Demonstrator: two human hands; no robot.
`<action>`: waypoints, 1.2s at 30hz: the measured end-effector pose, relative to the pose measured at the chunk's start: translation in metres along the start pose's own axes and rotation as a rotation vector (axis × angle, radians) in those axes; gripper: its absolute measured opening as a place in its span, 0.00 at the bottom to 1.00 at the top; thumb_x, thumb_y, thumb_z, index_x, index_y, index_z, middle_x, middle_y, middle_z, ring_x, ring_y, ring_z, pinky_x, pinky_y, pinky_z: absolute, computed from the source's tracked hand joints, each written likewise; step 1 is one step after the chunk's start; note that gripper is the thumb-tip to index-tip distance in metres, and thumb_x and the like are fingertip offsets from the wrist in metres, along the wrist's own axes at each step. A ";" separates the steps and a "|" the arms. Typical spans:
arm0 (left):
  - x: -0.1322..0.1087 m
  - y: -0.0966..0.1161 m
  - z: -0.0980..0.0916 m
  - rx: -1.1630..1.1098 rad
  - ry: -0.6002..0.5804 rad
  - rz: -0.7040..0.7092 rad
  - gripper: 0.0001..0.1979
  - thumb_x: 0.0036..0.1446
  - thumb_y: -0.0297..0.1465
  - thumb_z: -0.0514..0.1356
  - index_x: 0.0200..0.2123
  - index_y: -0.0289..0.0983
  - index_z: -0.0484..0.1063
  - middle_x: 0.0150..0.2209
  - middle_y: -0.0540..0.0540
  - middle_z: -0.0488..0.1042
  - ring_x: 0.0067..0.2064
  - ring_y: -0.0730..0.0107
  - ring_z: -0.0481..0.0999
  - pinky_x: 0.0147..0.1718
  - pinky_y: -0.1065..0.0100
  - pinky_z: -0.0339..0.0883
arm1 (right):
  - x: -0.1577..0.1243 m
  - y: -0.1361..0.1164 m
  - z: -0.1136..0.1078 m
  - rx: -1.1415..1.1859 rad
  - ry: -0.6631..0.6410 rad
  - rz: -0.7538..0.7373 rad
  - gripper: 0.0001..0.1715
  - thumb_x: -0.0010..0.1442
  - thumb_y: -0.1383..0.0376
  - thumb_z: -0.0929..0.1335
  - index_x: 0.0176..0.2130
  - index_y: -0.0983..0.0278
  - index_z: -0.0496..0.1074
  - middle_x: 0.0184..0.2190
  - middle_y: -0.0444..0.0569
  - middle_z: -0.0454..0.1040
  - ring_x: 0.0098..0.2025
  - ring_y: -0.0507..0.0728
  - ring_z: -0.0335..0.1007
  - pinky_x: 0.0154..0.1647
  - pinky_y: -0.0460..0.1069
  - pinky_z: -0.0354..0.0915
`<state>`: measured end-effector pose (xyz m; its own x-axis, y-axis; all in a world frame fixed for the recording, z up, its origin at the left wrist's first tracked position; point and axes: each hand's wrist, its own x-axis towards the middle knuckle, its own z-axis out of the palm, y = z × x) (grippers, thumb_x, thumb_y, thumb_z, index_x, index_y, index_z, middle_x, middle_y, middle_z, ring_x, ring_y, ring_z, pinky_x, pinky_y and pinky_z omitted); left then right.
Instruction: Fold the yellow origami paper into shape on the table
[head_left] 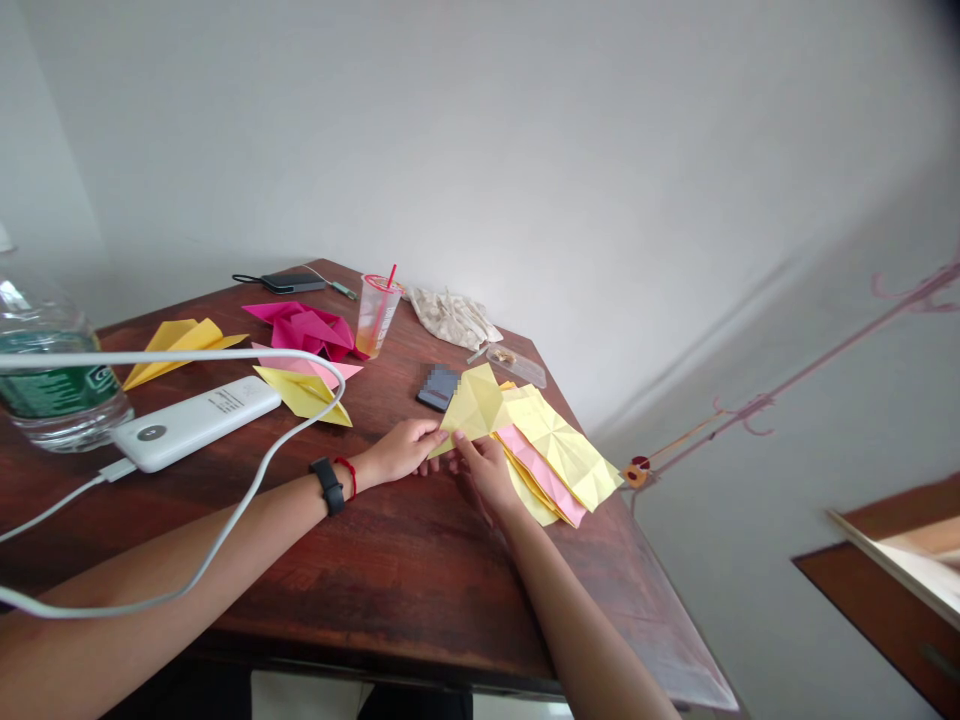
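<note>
"Where's the pale yellow sheet (478,402)?"
"At the left edge of the paper stack (564,446); the left hand (409,450) and right hand (486,472) both pinch its near end."
"And beyond?"
"A dark phone (432,394) left of the stack; a cup (376,318) farther left; a bottle (56,398) well apart, leftmost."
</note>
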<state>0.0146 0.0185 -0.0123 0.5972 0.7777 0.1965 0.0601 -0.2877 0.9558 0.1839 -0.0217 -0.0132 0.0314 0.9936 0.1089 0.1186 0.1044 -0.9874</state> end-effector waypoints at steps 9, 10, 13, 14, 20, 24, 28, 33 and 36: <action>0.000 0.002 0.000 -0.006 -0.002 -0.005 0.24 0.64 0.50 0.52 0.33 0.34 0.70 0.24 0.48 0.74 0.22 0.72 0.72 0.22 0.72 0.66 | -0.001 -0.002 0.001 -0.024 -0.028 -0.006 0.28 0.56 0.43 0.71 0.28 0.66 0.75 0.22 0.48 0.74 0.22 0.52 0.65 0.25 0.47 0.61; 0.000 0.002 0.000 -0.008 -0.004 -0.003 0.24 0.64 0.50 0.52 0.33 0.34 0.70 0.24 0.48 0.74 0.22 0.72 0.72 0.22 0.72 0.66 | -0.001 -0.002 0.001 -0.023 -0.029 -0.009 0.28 0.56 0.43 0.71 0.28 0.66 0.75 0.22 0.48 0.74 0.22 0.52 0.65 0.25 0.47 0.61; 0.000 0.002 0.000 -0.009 -0.006 -0.002 0.24 0.64 0.50 0.52 0.33 0.34 0.71 0.24 0.48 0.74 0.22 0.72 0.73 0.22 0.72 0.66 | -0.001 -0.003 0.001 -0.015 -0.026 -0.007 0.28 0.56 0.43 0.71 0.28 0.66 0.75 0.22 0.48 0.75 0.22 0.52 0.65 0.25 0.47 0.60; 0.000 0.002 0.000 -0.008 -0.004 -0.002 0.24 0.64 0.50 0.52 0.33 0.34 0.71 0.24 0.48 0.74 0.22 0.72 0.73 0.22 0.73 0.66 | -0.001 -0.003 0.001 -0.014 -0.025 -0.006 0.28 0.56 0.43 0.71 0.27 0.66 0.75 0.22 0.48 0.74 0.22 0.52 0.65 0.25 0.47 0.60; 0.001 0.002 0.000 -0.003 -0.016 -0.002 0.25 0.65 0.50 0.51 0.34 0.34 0.71 0.25 0.47 0.74 0.22 0.72 0.72 0.22 0.72 0.66 | 0.000 -0.002 0.001 -0.012 -0.006 -0.008 0.28 0.56 0.44 0.71 0.26 0.67 0.75 0.21 0.48 0.74 0.22 0.51 0.65 0.25 0.46 0.60; 0.002 0.001 -0.001 -0.002 -0.013 -0.004 0.25 0.64 0.51 0.51 0.33 0.34 0.71 0.24 0.48 0.74 0.22 0.72 0.72 0.22 0.72 0.66 | 0.000 -0.003 0.001 -0.007 0.021 0.003 0.32 0.56 0.42 0.71 0.23 0.67 0.74 0.18 0.48 0.72 0.21 0.52 0.65 0.24 0.46 0.59; 0.002 0.000 0.000 0.010 -0.002 -0.016 0.23 0.65 0.48 0.51 0.33 0.34 0.71 0.24 0.48 0.74 0.22 0.72 0.72 0.22 0.72 0.65 | 0.001 -0.003 0.001 -0.001 0.053 -0.005 0.35 0.57 0.39 0.68 0.21 0.67 0.74 0.15 0.48 0.70 0.20 0.52 0.65 0.24 0.47 0.59; 0.001 0.001 0.000 0.013 -0.009 -0.018 0.20 0.66 0.45 0.51 0.35 0.34 0.72 0.24 0.47 0.75 0.22 0.71 0.72 0.22 0.72 0.64 | 0.002 0.000 -0.002 0.039 0.105 -0.033 0.34 0.59 0.39 0.66 0.25 0.66 0.74 0.15 0.47 0.71 0.20 0.53 0.65 0.26 0.48 0.61; 0.000 0.002 0.000 0.018 -0.006 -0.022 0.21 0.66 0.45 0.51 0.36 0.34 0.72 0.25 0.47 0.75 0.22 0.71 0.73 0.22 0.72 0.64 | 0.002 0.000 -0.002 0.060 0.119 -0.037 0.33 0.60 0.40 0.66 0.26 0.66 0.74 0.16 0.47 0.71 0.20 0.53 0.65 0.27 0.48 0.62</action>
<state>0.0152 0.0180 -0.0108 0.5999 0.7809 0.1740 0.0876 -0.2803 0.9559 0.1860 -0.0202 -0.0130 0.1462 0.9771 0.1547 0.0621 0.1470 -0.9872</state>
